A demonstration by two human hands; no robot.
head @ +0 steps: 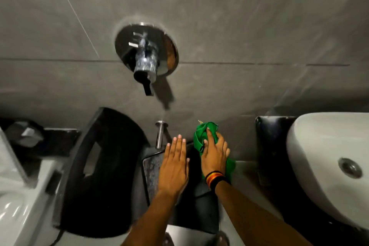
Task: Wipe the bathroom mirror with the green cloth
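Grey tiled wall [239, 26], green cloth [201, 136] bunched under right hand [214, 154] fingers pinching it, left hand [173, 168] fingers flat together

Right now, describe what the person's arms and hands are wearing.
Both forearms are bare, with no sleeves in view. The left hand wears nothing: no glove, ring or band visible. The right hand has stacked wristbands at the wrist, black with red and yellow-orange stripes.

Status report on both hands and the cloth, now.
Left hand open, flat, empty. Right hand gripping green cloth low against the grey wall. No mirror in view. Metal peg just left of cloth.
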